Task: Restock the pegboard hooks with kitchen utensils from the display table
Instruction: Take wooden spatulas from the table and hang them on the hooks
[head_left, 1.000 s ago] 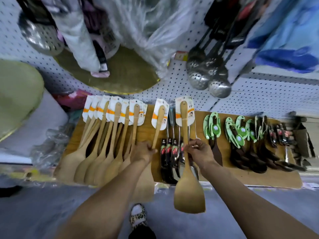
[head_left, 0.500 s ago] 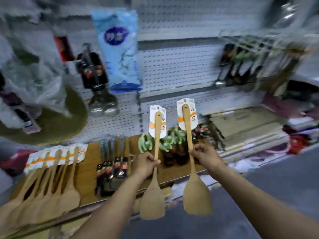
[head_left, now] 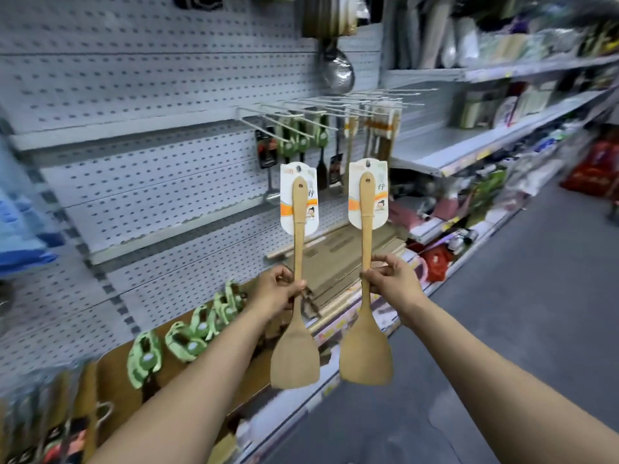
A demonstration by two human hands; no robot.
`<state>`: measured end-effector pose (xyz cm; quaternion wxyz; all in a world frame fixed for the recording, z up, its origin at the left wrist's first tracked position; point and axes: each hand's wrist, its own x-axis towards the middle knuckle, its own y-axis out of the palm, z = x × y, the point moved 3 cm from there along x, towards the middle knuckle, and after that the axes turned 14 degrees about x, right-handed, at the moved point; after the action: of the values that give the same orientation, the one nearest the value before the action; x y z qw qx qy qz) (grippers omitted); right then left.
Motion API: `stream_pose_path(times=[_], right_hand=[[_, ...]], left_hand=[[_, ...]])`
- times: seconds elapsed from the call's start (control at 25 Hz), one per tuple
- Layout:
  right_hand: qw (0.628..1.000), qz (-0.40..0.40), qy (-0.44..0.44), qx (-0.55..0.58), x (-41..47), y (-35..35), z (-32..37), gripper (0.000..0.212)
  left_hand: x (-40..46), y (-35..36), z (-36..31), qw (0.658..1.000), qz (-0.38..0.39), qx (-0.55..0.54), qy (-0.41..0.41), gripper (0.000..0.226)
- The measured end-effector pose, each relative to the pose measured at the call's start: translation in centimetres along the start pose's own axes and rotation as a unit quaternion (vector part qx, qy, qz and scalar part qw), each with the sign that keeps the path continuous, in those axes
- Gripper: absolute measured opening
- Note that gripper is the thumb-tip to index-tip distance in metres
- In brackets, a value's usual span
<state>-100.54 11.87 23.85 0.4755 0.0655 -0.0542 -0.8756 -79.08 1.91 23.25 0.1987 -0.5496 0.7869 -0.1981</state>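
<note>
Spatulas first: left hand (head_left: pixel 279 289) grips one wooden spatula (head_left: pixel 296 329) mid-handle, fingers curled round the shaft; right hand (head_left: pixel 393 284) pinches a second wooden spatula (head_left: pixel 365 333) at about the same height, thumb and fingertips closed on it. Both held upright, blades down, carded tops up, side by side w/o touching.

Handling, judged: light, stiff wood, dry and not slippery, not fragile. Mid-handle grip is fine for carrying; for hanging, a hold nearer the top gives better aim. Backing cards (head_left: pixel 299 199) are thin, prob. bend or tear if forced, so thread the card hole onto the peg, don't shove.

Below-left, display table (head_left: pixel 110 373) w/ green-carded utensils (head_left: pixel 187 336). Further off, pegboard hooks (head_left: pixel 301 110) stick out from the pegboard wall (head_left: pixel 134 95), a few utensils already hanging.
</note>
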Motion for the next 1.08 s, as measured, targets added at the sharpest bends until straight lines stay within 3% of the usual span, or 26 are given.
stream_pose_path(times=[0.2,0.56,0.72,0.88,1.0,1.08], right_hand=[[0.998,-0.052,-0.027,0.021,12.3,-6.9,2.9,0.014],[0.995,-0.074,-0.064,-0.01,33.2,-15.6,9.9,0.005],[0.995,-0.064,-0.08,-0.016,38.9,-18.2,11.0,0.022],[0.996,-0.011,-0.084,0.024,45.1,-20.7,12.1,0.009],[0.995,0.019,-0.073,0.065,50.8,-22.6,12.7,0.021],[0.995,0.056,-0.067,0.037,54.8,-23.6,13.3,0.015]], left_hand=[[11.2,8.0,-7.0,0.998,0.016,-0.047,0.035,0.018],[29.9,19.4,-17.7,0.995,0.028,-0.08,0.052,0.02],[33.4,22.8,-20.3,0.996,0.027,-0.054,0.06,0.02],[37.3,26.4,-22.7,0.998,-0.022,-0.023,0.06,0.024],[39.5,28.9,-23.9,0.997,-0.063,-0.002,0.048,0.029],[40.5,30.6,-25.2,0.995,-0.091,0.015,0.03,0.031]])
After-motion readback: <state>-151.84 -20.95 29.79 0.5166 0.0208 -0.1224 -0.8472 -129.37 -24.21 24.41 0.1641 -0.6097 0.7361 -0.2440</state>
